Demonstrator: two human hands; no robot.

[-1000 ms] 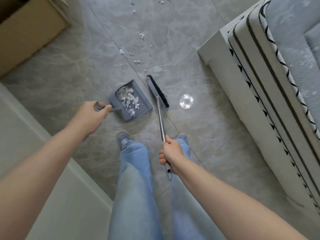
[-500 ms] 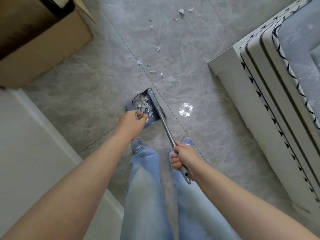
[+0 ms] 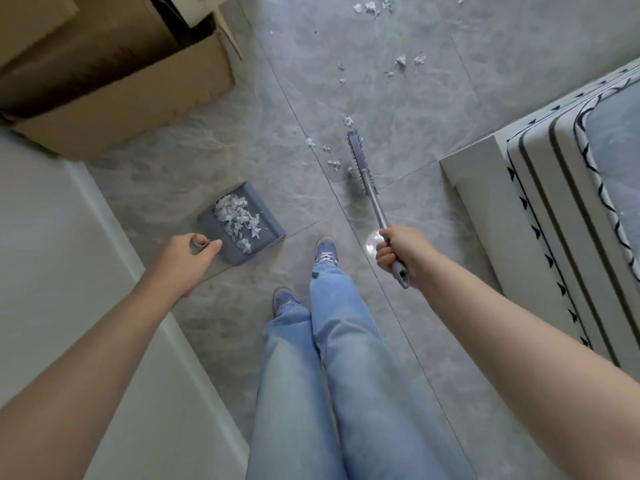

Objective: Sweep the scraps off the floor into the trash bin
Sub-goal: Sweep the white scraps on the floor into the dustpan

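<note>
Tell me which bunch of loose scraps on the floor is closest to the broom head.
The small cluster just left of the broom head, by the tile joint. The other loose clusters lie farther up the floor; the pile in the dustpan isn't loose.

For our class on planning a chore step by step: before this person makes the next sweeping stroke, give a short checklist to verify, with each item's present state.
1. Right hand grips the broom handle: ok.
2. Left hand holds the dustpan handle: ok.
3. Dustpan keeps its collected scraps: ok, the pile lies inside it.
4. Broom head beside the loose scraps: ok, they lie just to its left.
5. Dustpan mouth close to those scraps: not ok, bare floor lies between.
6. Farther scraps cleared: not ok, still scattered.
</note>
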